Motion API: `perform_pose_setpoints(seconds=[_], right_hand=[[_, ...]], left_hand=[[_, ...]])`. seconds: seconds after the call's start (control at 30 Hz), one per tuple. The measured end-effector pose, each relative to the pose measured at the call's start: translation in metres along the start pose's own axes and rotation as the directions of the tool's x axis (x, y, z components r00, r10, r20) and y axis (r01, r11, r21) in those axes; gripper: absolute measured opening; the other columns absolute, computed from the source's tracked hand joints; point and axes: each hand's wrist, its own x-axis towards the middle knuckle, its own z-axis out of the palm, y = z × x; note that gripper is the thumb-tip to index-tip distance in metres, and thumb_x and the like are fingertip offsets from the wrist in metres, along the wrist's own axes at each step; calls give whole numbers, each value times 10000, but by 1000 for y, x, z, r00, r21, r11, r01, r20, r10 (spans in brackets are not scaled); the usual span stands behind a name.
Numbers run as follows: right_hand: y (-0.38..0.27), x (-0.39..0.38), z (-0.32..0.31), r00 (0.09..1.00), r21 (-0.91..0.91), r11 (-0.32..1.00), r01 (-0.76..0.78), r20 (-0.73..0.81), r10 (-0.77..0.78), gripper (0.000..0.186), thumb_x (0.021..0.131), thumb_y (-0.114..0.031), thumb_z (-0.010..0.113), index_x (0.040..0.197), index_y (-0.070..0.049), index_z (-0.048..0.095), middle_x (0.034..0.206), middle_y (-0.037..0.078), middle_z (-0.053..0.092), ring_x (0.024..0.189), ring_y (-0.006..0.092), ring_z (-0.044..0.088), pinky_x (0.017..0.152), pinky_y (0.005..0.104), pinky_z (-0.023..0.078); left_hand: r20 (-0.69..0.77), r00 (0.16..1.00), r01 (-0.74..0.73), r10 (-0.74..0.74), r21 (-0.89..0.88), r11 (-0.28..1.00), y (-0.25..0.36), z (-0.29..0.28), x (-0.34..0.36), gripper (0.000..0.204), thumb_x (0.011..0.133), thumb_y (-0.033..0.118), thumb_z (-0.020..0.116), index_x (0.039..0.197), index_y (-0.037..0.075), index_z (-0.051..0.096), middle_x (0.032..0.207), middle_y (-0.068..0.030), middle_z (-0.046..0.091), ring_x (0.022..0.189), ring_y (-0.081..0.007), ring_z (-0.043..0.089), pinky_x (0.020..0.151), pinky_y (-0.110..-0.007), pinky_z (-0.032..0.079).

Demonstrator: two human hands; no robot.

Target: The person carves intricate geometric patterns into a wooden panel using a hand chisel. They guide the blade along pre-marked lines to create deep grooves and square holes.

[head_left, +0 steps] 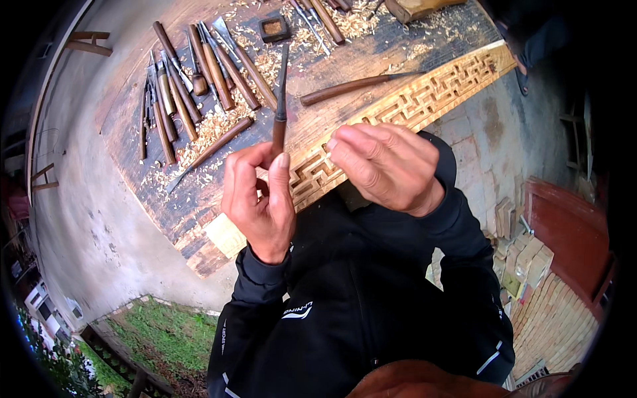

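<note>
Left hand (259, 199): grip is clamping on a chisel (280, 129) by its brown handle, dark blade pointing up and away from the wearer. Right hand (395, 166): sitting over the middle of the carved board (431, 98), fingers bunching together, thumb mostly out of sight. Can't tell if that grip is pinching anything.

Board is running diagonally along the near edge of the tabletop (312, 63), lower left to upper right, fretwork side facing up. Its plain pale end is showing just beyond the left hand.

Around it: a long-handled tool (352, 89) is lying near the board's far edge. Another loose tool (215, 147) is lying left of the left hand, blade toward lower left. A row of carving tools (215, 66) is fanning out farther left, wood shavings (222, 123) scattering among them. A small dark square box (284, 36) is sitting beyond the chisel tip, brown material inside. More tools (326, 20) are lying to its right, and a wooden block (415, 8) is resting at the far edge of view.

Upper right: another person's leg (544, 50) is showing past the board.
</note>
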Motion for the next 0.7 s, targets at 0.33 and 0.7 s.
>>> perform_pose_setpoints(seconds=[0.33, 0.7], right_hand=[[-18, 12, 2, 950, 52, 999, 1, 310, -17, 573, 947, -337, 780, 1485, -154, 709, 1244, 109, 771, 1101, 263, 777, 875, 367, 611], [76, 79, 31, 812, 563, 598, -571, 279, 512, 229, 1075, -152, 717, 1224, -2, 804, 878, 93, 821, 724, 145, 789, 700, 279, 670]], left_hand=[[599, 702, 693, -386, -700, 173, -17, 22, -1, 278, 1158, 210, 614, 1316, -11, 673, 1022, -81, 770, 752, -117, 726, 668, -244, 581], [341, 881, 473, -327, -648, 597, -21, 40, -27, 249, 1132, 144, 672, 1303, -26, 734, 998, -75, 807, 805, -82, 712, 665, -221, 541]])
